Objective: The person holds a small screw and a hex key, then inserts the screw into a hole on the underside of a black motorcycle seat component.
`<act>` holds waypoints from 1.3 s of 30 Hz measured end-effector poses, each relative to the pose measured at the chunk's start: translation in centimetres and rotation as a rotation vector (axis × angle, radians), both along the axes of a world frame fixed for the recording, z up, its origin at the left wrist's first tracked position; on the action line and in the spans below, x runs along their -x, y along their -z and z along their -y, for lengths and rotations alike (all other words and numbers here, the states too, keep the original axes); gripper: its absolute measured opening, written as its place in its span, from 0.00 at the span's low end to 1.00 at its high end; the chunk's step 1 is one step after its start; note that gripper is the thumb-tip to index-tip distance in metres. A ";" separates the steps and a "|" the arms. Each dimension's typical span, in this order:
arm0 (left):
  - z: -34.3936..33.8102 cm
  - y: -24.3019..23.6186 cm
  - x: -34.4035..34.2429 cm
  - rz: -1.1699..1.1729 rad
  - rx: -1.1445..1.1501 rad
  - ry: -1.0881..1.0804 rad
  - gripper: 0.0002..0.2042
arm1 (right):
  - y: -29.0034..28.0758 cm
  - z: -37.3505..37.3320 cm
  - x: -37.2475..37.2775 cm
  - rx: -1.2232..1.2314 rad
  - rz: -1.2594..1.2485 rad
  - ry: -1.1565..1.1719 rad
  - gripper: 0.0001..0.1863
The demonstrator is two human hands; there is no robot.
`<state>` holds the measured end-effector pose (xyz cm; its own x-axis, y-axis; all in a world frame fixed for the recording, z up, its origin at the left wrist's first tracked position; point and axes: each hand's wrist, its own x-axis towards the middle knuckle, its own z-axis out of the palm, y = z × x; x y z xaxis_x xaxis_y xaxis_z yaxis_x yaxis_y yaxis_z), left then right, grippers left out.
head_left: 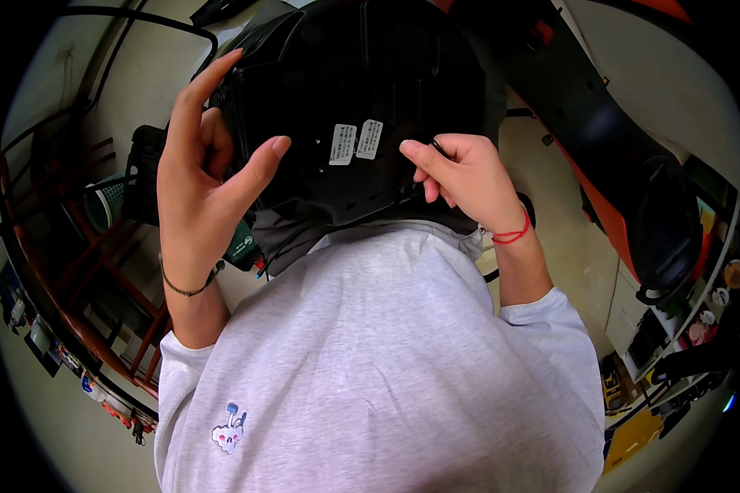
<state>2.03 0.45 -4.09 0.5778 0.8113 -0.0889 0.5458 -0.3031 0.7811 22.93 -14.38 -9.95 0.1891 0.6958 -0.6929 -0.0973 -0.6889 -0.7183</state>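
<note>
A large black moulded plastic shell (304,90) lies in front of my body, across my lap. Two white printed labels (343,145) sit side by side on its surface. My left hand (210,156) is at the shell's left edge, index finger stretched upward and thumb held apart, with nothing visible in it. Over the right part of the shell, my right hand (456,168) is closed, thumb pressed toward curled fingers. A thin dark loop (440,149) shows at its index finger; what the fingertips hold, if anything, cannot be made out.
A long black and orange panel (608,140) stands at the right. Brown wooden chair frames (99,271) are on the left, near a green-white mesh basket (105,203). A dark green box (242,246) lies beside my left wrist. Shelves with small items curve along the lower right.
</note>
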 end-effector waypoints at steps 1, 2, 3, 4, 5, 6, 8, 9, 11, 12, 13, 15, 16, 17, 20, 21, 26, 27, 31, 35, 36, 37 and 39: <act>0.1 -0.1 0.0 -0.010 -0.005 -0.005 0.34 | -0.1 -0.2 -0.1 -0.004 -0.006 -0.011 0.23; 0.3 -0.4 -0.1 -0.025 -0.014 0.003 0.35 | -0.2 -0.3 -0.3 0.010 -0.017 -0.023 0.22; 0.5 -0.5 -0.2 -0.041 -0.021 0.010 0.36 | -0.1 -0.4 -0.5 0.027 -0.029 -0.034 0.22; 0.8 -0.6 -0.3 -0.056 -0.029 0.018 0.37 | -0.1 -0.4 -0.6 0.043 -0.040 -0.045 0.22; 1.0 -0.6 -0.5 -0.082 -0.053 0.005 0.37 | 0.0 -0.6 -0.7 0.052 -0.032 -0.060 0.22; 1.2 -0.7 -0.7 -0.112 -0.070 -0.008 0.37 | 0.1 -0.7 -0.8 0.067 -0.029 -0.077 0.22; 1.4 -0.8 -0.9 -0.158 -0.091 -0.028 0.38 | 0.2 -1.0 -0.9 0.078 -0.013 -0.107 0.22; 1.4 -0.9 -0.9 -0.173 -0.096 -0.033 0.38 | 0.3 -1.0 -0.9 0.072 0.000 -0.119 0.22; 1.6 -0.9 -1.0 -0.187 -0.113 -0.033 0.38 | 0.4 -0.7 -0.6 0.019 0.018 -0.106 0.22; 1.6 -0.8 -1.0 -0.183 -0.128 -0.032 0.38 | 0.3 -0.7 -0.4 0.012 0.011 -0.083 0.22; 1.6 -0.6 -1.1 -0.179 -0.142 -0.031 0.38 | 0.3 -0.5 -0.1 0.007 0.004 -0.060 0.22; 1.5 -0.6 -1.1 -0.149 -0.128 -0.025 0.38 | 0.1 -0.1 0.0 0.027 -0.008 -0.060 0.20; 1.4 -0.5 -1.1 -0.135 -0.119 -0.024 0.38 | 0.2 0.3 0.0 -0.005 0.020 -0.066 0.20; 1.3 -0.2 -1.0 -0.115 -0.140 -0.016 0.37 | 0.4 0.8 0.2 -0.038 0.048 -0.072 0.19; 0.7 0.2 -0.6 -0.094 -0.171 0.030 0.36 | 0.1 1.5 0.4 -0.031 0.049 -0.065 0.18; 0.6 0.3 -0.4 -0.090 -0.179 0.047 0.35 | 0.1 1.7 0.5 -0.008 0.039 -0.063 0.18; 1.1 1.1 -0.5 -0.074 -0.176 0.054 0.34 | 0.6 2.0 0.8 0.044 -0.037 -0.027 0.18; 1.0 1.0 -0.5 -0.073 -0.178 0.056 0.33 | 0.7 2.0 0.9 0.031 -0.043 0.000 0.17; 1.0 1.1 -0.4 -0.069 -0.180 0.061 0.33 | 0.8 2.2 0.7 0.020 -0.072 -0.042 0.17; 1.2 1.2 -0.4 -0.073 -0.207 0.046 0.33 | 0.6 1.5 0.1 0.042 -0.102 -0.098 0.17; 1.3 1.2 -0.4 -0.073 -0.202 0.044 0.33 | 0.6 1.4 -0.1 0.045 -0.114 -0.113 0.17; 1.3 1.1 -0.3 -0.074 -0.197 0.042 0.32 | 0.6 1.3 -0.1 0.043 -0.107 -0.117 0.17; 1.2 1.2 -0.3 -0.081 -0.206 0.043 0.32 | 0.5 1.2 -0.1 0.040 -0.092 -0.125 0.17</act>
